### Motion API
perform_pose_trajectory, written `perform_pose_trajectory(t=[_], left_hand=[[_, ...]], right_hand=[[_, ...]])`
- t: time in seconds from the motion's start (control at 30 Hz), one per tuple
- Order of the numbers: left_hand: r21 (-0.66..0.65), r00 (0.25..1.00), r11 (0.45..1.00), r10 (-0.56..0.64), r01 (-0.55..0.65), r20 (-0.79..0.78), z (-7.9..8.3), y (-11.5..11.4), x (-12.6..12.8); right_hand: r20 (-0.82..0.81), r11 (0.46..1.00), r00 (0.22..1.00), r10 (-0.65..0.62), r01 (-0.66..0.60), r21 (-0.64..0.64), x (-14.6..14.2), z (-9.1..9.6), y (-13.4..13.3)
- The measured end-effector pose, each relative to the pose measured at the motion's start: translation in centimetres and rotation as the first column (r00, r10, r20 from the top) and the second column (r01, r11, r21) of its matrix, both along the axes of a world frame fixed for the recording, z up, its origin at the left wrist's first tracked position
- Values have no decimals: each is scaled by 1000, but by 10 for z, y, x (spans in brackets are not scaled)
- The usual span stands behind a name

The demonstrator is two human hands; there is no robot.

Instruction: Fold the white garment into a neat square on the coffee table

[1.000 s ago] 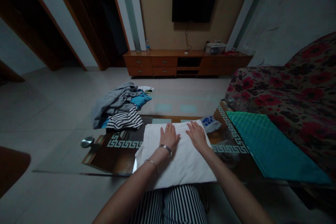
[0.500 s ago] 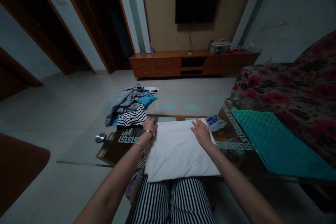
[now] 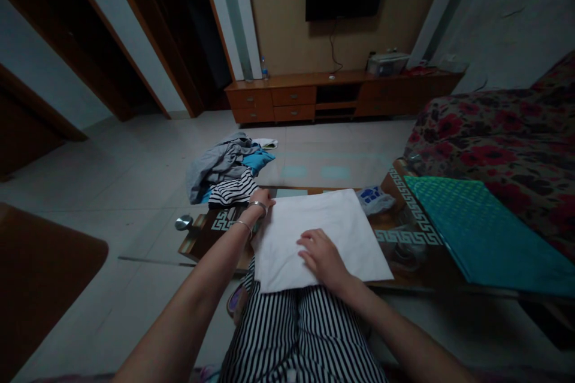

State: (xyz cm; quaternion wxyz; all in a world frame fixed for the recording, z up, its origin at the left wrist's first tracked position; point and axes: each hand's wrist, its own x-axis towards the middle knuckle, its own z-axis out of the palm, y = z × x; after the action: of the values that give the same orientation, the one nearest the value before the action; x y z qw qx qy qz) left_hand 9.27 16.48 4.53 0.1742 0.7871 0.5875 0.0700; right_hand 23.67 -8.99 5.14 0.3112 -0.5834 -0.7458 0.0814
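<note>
A white folded cloth (image 3: 287,251) lies flat on the coffee table, its near edge reaching over my lap. My left hand (image 3: 262,198), with bangles at the wrist, is closed on the cloth's far left corner. Over the middle of the cloth rests my right hand (image 3: 321,254), fingers apart and slightly bent, holding nothing. Just beyond my left hand is a black-and-white striped garment (image 3: 233,188), part of a heap with a grey garment (image 3: 220,158) and a blue garment (image 3: 258,160).
The dark coffee table (image 3: 209,230) has a key-pattern border. A plastic bag (image 3: 375,198) with blue print sits past the cloth's far right corner. A teal quilted sheet (image 3: 489,233) covers the right end, beside a flowered sofa (image 3: 503,125). A low TV cabinet (image 3: 291,96) stands by the wall.
My right hand has slid from the cloth's far right edge toward its middle, nearer to me. The left hand stays at the far left corner. The view has tipped down a little.
</note>
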Motion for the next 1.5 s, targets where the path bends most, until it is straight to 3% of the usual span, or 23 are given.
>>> perform_pose_trajectory(t=[0.1, 0.23, 0.33, 0.43, 0.6, 0.7, 0.87, 1.0, 1.13, 1.23, 1.33, 1.5], left_hand=[[-44, 998, 999, -24, 21, -64, 1, 1, 0], [-58, 994, 997, -65, 60, -91, 6, 1, -2], [-31, 994, 996, -84, 82, -63, 15, 1, -3], [14, 995, 996, -88, 88, -37, 27, 4, -4], [76, 997, 994, -79, 80, -19, 40, 12, -12], [105, 998, 993, -48, 50, -29, 33, 11, -22], [138, 997, 990, 37, -28, -63, 9, 0, -35], [225, 996, 974, 46, -28, -75, 8, -15, -30], [357, 991, 926, -89, 119, -101, 12, -53, -13], [342, 956, 900, -206, 269, -210, 0, -91, -9], [253, 925, 914, -238, 317, -297, -22, -116, -15], [300, 922, 900, -215, 315, -323, -42, -119, -23]], right_hand=[[47, 981, 981, 190, -188, -42, -55, 4, -24], [163, 994, 981, 108, -104, -35, -95, -12, -27], [107, 1000, 994, 0, -1, 11, -98, -20, -23], [-52, 995, 997, -59, 63, 78, -92, -14, -27], [-95, 986, 995, -9, 24, 165, -103, -3, -37], [-17, 986, 1000, 16, -13, 165, -121, -17, -34], [127, 988, 989, 70, -86, 127, -138, -53, -24], [155, 992, 982, 109, -116, 39, -140, -51, -25], [3, 984, 984, 179, -179, -15, -117, -20, -20], [-87, 1000, 996, -14, 16, 22, -67, -4, 7], [3, 974, 974, -227, 227, 2, 0, -8, 50], [165, 920, 921, -352, 373, -120, 91, -29, 107]])
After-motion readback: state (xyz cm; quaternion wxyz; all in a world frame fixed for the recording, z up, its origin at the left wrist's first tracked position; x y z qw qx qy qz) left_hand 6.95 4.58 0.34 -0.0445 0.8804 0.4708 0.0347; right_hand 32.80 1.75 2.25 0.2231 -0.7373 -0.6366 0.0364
